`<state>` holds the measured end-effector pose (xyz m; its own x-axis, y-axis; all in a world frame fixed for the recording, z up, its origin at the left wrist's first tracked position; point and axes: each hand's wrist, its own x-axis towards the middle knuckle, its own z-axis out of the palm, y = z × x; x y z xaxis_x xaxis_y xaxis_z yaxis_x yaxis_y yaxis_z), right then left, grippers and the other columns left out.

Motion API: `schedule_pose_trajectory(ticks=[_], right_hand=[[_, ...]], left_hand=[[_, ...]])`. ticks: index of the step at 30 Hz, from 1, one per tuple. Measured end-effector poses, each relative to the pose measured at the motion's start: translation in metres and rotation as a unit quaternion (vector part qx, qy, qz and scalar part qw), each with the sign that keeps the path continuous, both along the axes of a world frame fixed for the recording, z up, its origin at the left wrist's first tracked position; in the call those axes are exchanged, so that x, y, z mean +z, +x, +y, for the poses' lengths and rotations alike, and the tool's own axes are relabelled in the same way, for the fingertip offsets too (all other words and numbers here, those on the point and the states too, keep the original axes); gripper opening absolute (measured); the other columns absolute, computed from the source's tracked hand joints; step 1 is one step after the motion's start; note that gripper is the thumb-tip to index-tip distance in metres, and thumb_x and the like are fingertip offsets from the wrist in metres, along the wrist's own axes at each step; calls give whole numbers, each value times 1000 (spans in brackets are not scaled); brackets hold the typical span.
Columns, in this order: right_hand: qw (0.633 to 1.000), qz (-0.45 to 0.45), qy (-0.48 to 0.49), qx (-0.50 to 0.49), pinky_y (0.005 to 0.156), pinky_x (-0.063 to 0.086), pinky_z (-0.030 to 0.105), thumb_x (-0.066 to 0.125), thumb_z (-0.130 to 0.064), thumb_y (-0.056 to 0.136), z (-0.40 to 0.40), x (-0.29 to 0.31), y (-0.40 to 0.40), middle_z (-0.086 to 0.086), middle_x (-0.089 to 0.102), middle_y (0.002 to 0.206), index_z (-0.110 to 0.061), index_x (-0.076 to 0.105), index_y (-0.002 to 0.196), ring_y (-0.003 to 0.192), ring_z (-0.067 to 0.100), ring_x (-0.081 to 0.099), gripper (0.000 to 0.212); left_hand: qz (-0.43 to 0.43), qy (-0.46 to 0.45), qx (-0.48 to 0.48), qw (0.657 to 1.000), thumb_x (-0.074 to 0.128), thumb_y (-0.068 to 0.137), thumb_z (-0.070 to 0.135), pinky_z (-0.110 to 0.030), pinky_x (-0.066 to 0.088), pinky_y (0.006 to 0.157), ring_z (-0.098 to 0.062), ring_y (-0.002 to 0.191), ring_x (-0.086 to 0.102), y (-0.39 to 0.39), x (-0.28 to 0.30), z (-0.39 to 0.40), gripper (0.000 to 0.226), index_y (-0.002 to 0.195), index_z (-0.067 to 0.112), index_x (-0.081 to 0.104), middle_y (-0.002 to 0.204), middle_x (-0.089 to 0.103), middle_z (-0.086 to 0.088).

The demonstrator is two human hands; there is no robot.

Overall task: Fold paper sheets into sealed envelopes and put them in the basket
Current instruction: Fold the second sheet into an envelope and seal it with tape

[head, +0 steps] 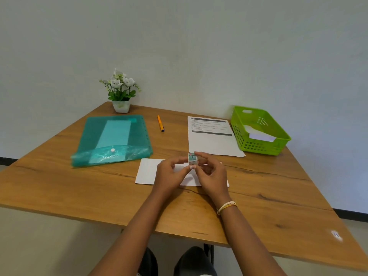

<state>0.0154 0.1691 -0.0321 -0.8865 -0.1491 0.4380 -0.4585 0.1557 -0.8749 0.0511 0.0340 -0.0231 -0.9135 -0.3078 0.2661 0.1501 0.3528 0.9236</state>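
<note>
- The fingers of the left hand and those of the right hand pinched a small roll of tape between them, thumb and forefingers closed on it from either side, held just above the table.
- The room showed a plain pale wall behind, meeting the far edge of the table, with a dark skirting strip low at both sides.
- The table was a broad wooden top, warm brown with dark grain lines and knots, smooth and matt.
- A teal plastic folder lay flat at the left, translucent, with a snap button on its crinkled flap and punched holes down one edge.
- A printed paper sheet lay flat just beside the basket, its right edge touching or nearly touching the basket's wall.
- The basket, lime-green plastic with a slotted lattice wall and a handle cut-out, stood at the right rear; white folded paper rested inside it.
- A white folded envelope, rectangular with rounded corners, lay flat under both hands.
- A small white pot of artificial white flowers stood at the far corner by the wall.
- An orange pen with a dark tip lay between folder and sheet.
- A pale thread bracelet circled the right wrist.
</note>
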Motion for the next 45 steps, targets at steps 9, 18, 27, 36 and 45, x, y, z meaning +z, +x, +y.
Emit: schedule_pose_trajectory(ticks=[9, 18, 27, 36, 45], right_hand=[[996, 72, 39, -42, 50, 47, 16, 75, -18, 81, -3, -2, 2, -15, 66, 96, -36, 68, 106, 66, 10, 60, 32], [989, 80, 116, -49, 70, 49, 10, 74, -27, 82, -2, -4, 0, -21, 54, 115, -29, 62, 122, 96, 0, 57, 42], [998, 24, 52, -31, 69, 50, 12, 69, -10, 85, 1, -2, -1, -7, 70, 95, -25, 70, 98, 87, 1, 63, 20], [996, 39, 62, -52, 70, 50, 12, 76, -19, 80, 1, -3, 0, -10, 70, 93, -25, 72, 95, 88, 3, 63, 17], [975, 141, 133, -109, 82, 49, 13, 79, -27, 75, 2, -1, 3, -6, 73, 99, -19, 74, 103, 92, 1, 63, 29]], left_hand=[[0, -22, -17, 1000, 61, 92, 21, -15, 42, 80, -5, 99, 57, -1, -7, -3, 14, 104, 27, 65, 104, 65, 12], [12, -58, -59, 996, 52, 97, 17, -3, 42, 72, 7, 98, 53, 0, -10, -3, 21, 102, 36, 58, 103, 60, 20], [16, -46, -84, 995, 46, 98, 14, -15, 45, 75, 2, 95, 50, 1, -13, -5, 22, 94, 31, 57, 98, 58, 17], [32, -82, -74, 993, 48, 98, 18, -1, 39, 76, 12, 99, 48, 0, -12, -5, 20, 100, 36, 58, 101, 57, 25], [40, -129, -37, 990, 59, 91, 9, -4, 32, 81, 6, 101, 47, -3, -13, -2, 32, 117, 26, 66, 115, 57, 16]])
